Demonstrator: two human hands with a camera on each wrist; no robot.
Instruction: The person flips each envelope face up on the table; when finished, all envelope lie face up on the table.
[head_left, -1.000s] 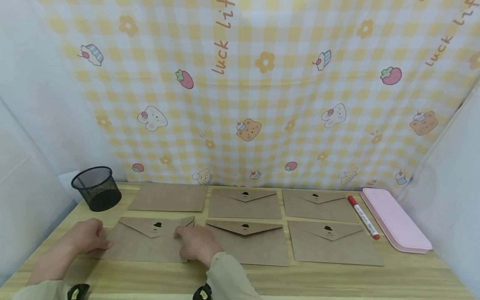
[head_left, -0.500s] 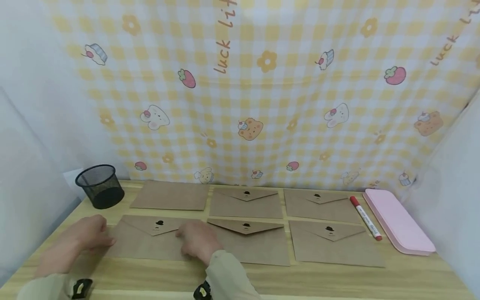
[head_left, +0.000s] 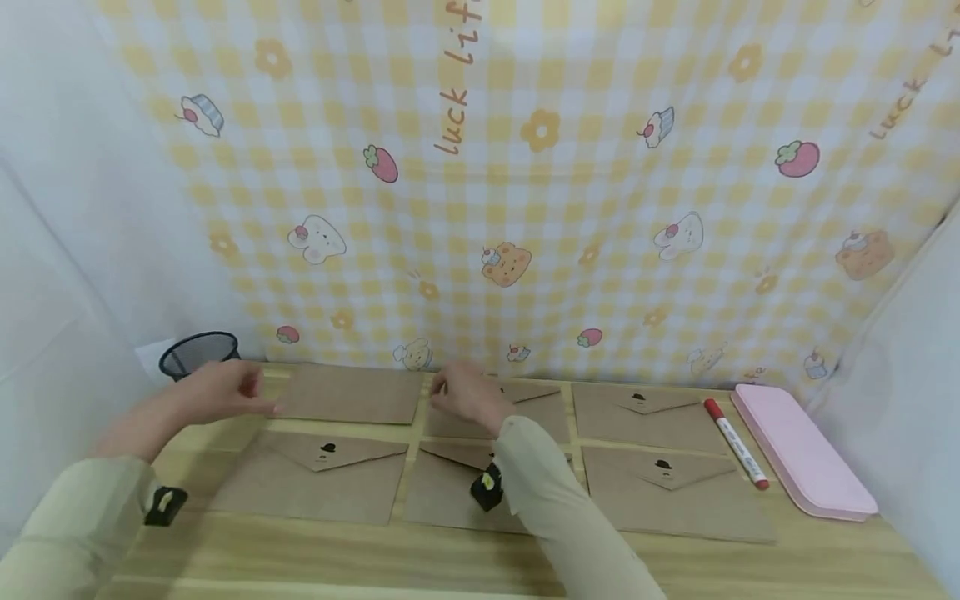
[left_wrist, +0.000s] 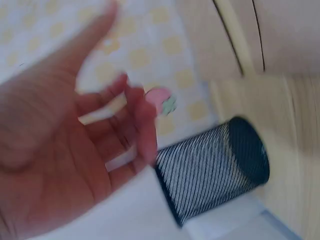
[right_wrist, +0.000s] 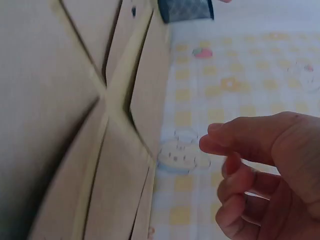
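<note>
Several brown envelopes lie in two rows on the wooden table (head_left: pixel 360 557). The back-left envelope (head_left: pixel 352 394) shows a plain face with no flap. My left hand (head_left: pixel 225 390) hovers at its left edge, fingers relaxed and empty in the left wrist view (left_wrist: pixel 75 150). My right hand (head_left: pixel 465 393) is at its right edge, over the back-middle envelope (head_left: pixel 536 408). Its fingers (right_wrist: pixel 250 145) are loosely curled and hold nothing. The front-left envelope (head_left: pixel 315 479) lies flap up with a small black seal.
A black mesh cup (head_left: pixel 197 353) stands at the back left, just behind my left hand. A red-capped marker (head_left: pixel 737 443) and a pink case (head_left: pixel 802 450) lie at the right. A checked cloth backdrop (head_left: pixel 525 167) hangs behind the table.
Both hands left the front-left envelope and moved back to either side of the back-left envelope. The front-left envelope now lies flat by itself.
</note>
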